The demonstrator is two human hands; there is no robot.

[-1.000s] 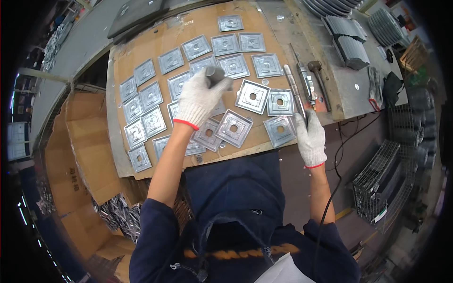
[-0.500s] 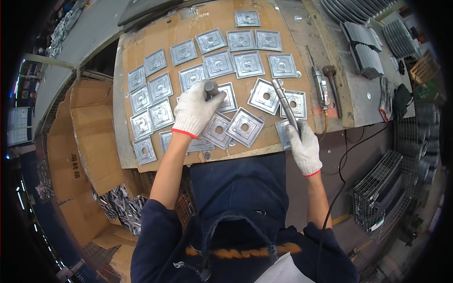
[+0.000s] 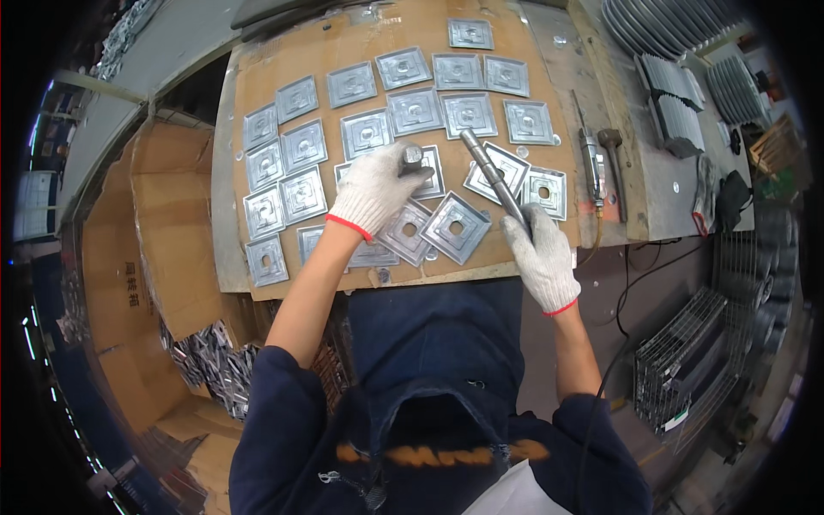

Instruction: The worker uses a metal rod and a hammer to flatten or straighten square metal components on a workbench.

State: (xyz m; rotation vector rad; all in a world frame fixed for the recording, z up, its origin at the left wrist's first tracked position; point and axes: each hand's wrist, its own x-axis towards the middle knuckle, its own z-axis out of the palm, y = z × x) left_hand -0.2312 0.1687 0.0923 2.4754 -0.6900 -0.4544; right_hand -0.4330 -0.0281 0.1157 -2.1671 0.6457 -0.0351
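My left hand [image 3: 374,190], in a white knit glove with a red cuff, is closed round a short round metal punch [image 3: 412,155] standing roughly upright over a square metal plate [image 3: 434,178]. The hand hides most of that plate and the punch's lower end. My right hand [image 3: 544,262], gloved alike, grips the lower end of a stepped metal rod [image 3: 492,178], whose far end tilts up and leftward over another plate [image 3: 510,164]. Between the hands lies a plate with a square hole [image 3: 468,244]. Several more plates, such as one at the far side [image 3: 416,112], show filled centres.
Cardboard [image 3: 266,77] covers the bench under the plates. To the right lie an air tool [image 3: 592,167] with a hose and a hammer [image 3: 614,163]. Stacked metal parts [image 3: 674,120] stand farther right. At left, an open carton [image 3: 176,249] stands beside a heap of metal pieces [image 3: 215,369].
The rod in my right hand has swung leftward, its far end nearer the punch. My left hand still holds the punch over the same plate. The whole view has shifted slightly.
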